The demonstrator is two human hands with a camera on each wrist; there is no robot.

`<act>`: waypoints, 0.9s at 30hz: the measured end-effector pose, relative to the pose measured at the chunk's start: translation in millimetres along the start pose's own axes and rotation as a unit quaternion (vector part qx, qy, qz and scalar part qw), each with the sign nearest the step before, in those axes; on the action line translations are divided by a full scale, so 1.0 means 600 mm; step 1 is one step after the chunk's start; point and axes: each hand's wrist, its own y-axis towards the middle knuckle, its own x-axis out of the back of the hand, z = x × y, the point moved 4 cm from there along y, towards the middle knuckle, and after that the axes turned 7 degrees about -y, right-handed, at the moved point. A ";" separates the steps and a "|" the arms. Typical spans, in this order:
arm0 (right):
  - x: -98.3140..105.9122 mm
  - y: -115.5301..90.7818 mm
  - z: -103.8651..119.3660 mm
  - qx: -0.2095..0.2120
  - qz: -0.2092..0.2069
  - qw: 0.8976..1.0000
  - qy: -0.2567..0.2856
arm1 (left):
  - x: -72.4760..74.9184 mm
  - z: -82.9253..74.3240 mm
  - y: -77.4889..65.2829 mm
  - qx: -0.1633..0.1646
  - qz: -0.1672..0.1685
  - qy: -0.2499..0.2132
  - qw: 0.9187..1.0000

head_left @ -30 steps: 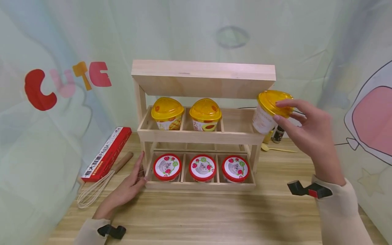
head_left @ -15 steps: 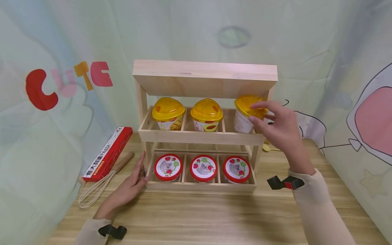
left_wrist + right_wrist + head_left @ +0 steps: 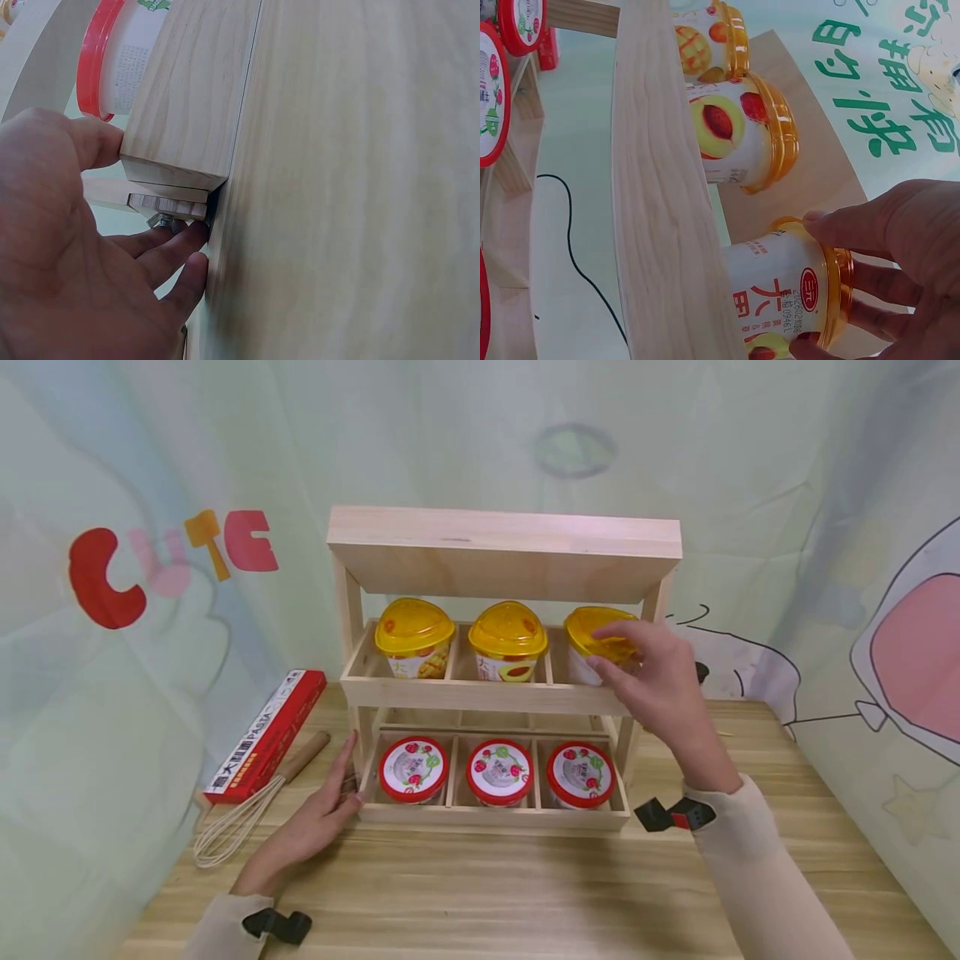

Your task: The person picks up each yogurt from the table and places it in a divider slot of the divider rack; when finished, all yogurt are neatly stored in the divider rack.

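A two-tier wooden rack stands on the table. My right hand holds a yellow-lidded fruit cup by its lid, with the cup's base inside the right compartment of the upper tier. Thumb and fingers lie on opposite sides of that lid in the right wrist view. Two similar cups occupy the middle and left compartments. At the rack's lower left corner, my left hand touches the wood, thumb at the front and fingers along the side. A bolt shows near those fingertips.
Several red-rimmed cups fill the front lower compartments. A red pasta box and a whisk lie left of the rack. Patterned curtains hang behind and at both sides. The slanted top board overhangs the upper tier.
My right hand has carried the fruit cup leftward from outside the rack's right post and down into the upper right compartment. My left hand stays at the lower corner.
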 end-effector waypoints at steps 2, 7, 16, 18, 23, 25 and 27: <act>-0.001 0.000 0.005 0.006 -0.003 1.000 -0.003 | 0.000 0.000 0.000 0.001 0.001 0.000 1.000; -0.003 0.009 0.017 0.015 -0.019 1.000 -0.012 | 0.001 0.000 -0.002 0.000 0.001 0.000 1.000; 0.001 0.021 0.025 -0.001 -0.038 0.999 -0.026 | 0.001 0.001 -0.003 0.011 0.004 -0.007 1.000; 0.004 0.020 0.023 -0.005 -0.044 0.999 -0.019 | 0.001 0.001 -0.003 0.012 0.005 -0.008 1.000; 0.026 0.009 0.013 -0.006 -0.074 0.997 -0.024 | 0.002 -0.001 -0.002 0.008 0.003 -0.003 1.000; 0.038 0.000 0.005 -0.005 -0.086 0.996 -0.028 | 0.003 -0.002 -0.003 0.004 0.000 0.004 1.000; 0.048 -0.011 -0.005 -0.006 -0.093 0.995 -0.030 | 0.004 -0.002 -0.003 -0.001 -0.006 0.018 1.000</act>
